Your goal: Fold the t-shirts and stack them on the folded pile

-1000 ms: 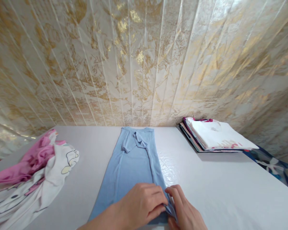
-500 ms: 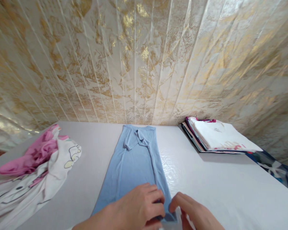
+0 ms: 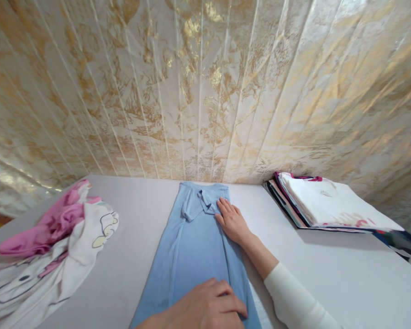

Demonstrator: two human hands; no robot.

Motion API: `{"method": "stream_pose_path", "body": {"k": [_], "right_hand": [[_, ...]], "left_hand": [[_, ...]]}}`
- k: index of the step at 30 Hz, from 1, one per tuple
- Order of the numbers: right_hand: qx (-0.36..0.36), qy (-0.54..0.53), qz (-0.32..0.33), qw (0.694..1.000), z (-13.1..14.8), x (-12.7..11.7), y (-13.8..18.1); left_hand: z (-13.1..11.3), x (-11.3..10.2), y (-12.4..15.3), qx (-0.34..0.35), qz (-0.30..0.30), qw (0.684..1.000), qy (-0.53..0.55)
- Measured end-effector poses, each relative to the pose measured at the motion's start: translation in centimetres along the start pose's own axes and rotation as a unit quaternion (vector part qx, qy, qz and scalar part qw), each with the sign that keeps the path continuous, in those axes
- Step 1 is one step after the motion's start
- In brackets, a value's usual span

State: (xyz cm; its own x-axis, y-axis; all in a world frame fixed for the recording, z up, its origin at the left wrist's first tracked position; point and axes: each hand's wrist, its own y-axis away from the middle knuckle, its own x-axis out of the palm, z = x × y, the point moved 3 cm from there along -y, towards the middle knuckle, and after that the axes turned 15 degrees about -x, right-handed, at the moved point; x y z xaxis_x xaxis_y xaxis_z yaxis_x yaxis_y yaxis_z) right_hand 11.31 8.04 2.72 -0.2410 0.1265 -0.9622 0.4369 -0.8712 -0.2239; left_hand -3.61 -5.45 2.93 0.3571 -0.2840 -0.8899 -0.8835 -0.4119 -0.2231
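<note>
A long light blue garment (image 3: 198, 246) lies flat down the middle of the table, its sides folded inward lengthwise. Near its far end, a small crumpled flap (image 3: 205, 201) of the same cloth rests on top. My right hand (image 3: 231, 219) lies flat over the garment's far right edge, fingers stretched out and touching the cloth beside that flap. Closer to me, my left hand (image 3: 208, 306) rests on the near right part with loosely bent fingers. The lower part of this hand and the garment's near end are cut off by the frame.
To the left lies a loose heap with a pink garment (image 3: 51, 228) and a white printed garment (image 3: 85, 237). A stack of folded clothes (image 3: 335, 201), white on top, stands at the back right, with dark patterned cloth (image 3: 400, 246) beside it. Behind the table (image 3: 137, 201) hangs a gold-patterned curtain (image 3: 198, 91).
My right hand has moved from the garment's near right corner to its far right edge and flattened out. My left hand has shifted slightly right and down. The view has turned a little.
</note>
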Motion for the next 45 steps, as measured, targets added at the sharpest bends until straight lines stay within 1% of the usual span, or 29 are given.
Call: {"method": "stream_pose_path", "body": {"k": [3,6,9,11,12,14,15,18,20,21,24,28,32,35,38,40,42,44,45], "right_hand": [[0.022,0.009,0.012,1.0,-1.2,0.6,-0.7],[0.031,0.014,0.024,0.999,-2.0,0.4,-1.5],[0.036,0.012,0.03,0.999,-2.5,-0.3,-2.4],[0.043,0.01,0.028,0.999,-2.2,-0.9,-2.3],[0.045,0.009,0.027,0.999,-1.8,-1.1,-1.8],[0.039,0.008,0.022,0.999,-0.1,-1.3,0.0],[0.03,0.006,0.023,0.999,1.0,-1.2,1.2],[0.003,0.015,0.016,1.0,4.4,-0.6,4.7],[0.008,0.031,0.018,0.999,5.7,-0.1,5.8],[0.017,0.04,0.02,0.999,5.9,0.1,5.8],[0.048,0.062,0.019,0.997,4.8,0.4,4.1],[0.043,0.074,0.019,0.996,2.6,0.7,1.1],[0.041,0.079,0.029,0.996,1.6,0.7,0.1],[0.032,0.071,0.031,0.996,1.2,0.8,-0.7],[0.031,0.052,0.014,0.998,0.1,1.2,-1.9],[0.032,0.017,-0.008,0.999,-1.0,1.4,-2.8],[0.031,-0.058,-0.046,0.997,-2.1,1.3,-3.2],[0.025,-0.153,-0.101,0.983,-2.9,0.7,-3.0],[0.019,-0.194,-0.13,0.972,-3.1,0.3,-2.5]], "left_hand": [[-0.6,-1.2,-0.2,-0.015,0.015,0.999,0.033],[-0.8,-3.8,-0.5,-0.059,0.037,0.997,0.041],[0.7,-6.0,-0.1,-0.135,0.047,0.99,0.02],[2.8,-6.4,0.7,-0.214,0.022,0.976,-0.033],[4.0,-6.3,1.3,-0.258,-0.003,0.964,-0.067],[6.1,-5.4,2.8,-0.328,-0.062,0.933,-0.133],[6.8,-4.8,3.5,-0.342,-0.088,0.921,-0.161],[7.6,-3.1,4.9,-0.338,-0.146,0.902,-0.226],[7.6,-2.6,5.0,-0.333,-0.164,0.893,-0.253],[7.7,-2.6,4.8,-0.334,-0.166,0.89,-0.262],[8.7,-3.4,4.1,-0.343,-0.154,0.886,-0.27],[11.0,-4.7,2.9,-0.365,-0.121,0.886,-0.26],[12.6,-5.4,1.7,-0.381,-0.095,0.883,-0.256],[13.4,-5.7,0.6,-0.38,-0.094,0.885,-0.251],[14.7,-6.1,-0.5,-0.382,-0.093,0.887,-0.243],[15.7,-6.4,-1.0,-0.385,-0.089,0.886,-0.244],[16.2,-6.9,-1.4,-0.385,-0.084,0.885,-0.248],[15.9,-7.4,-1.6,-0.382,-0.087,0.887,-0.246],[15.4,-7.7,-1.7,-0.378,-0.094,0.89,-0.238]]}}
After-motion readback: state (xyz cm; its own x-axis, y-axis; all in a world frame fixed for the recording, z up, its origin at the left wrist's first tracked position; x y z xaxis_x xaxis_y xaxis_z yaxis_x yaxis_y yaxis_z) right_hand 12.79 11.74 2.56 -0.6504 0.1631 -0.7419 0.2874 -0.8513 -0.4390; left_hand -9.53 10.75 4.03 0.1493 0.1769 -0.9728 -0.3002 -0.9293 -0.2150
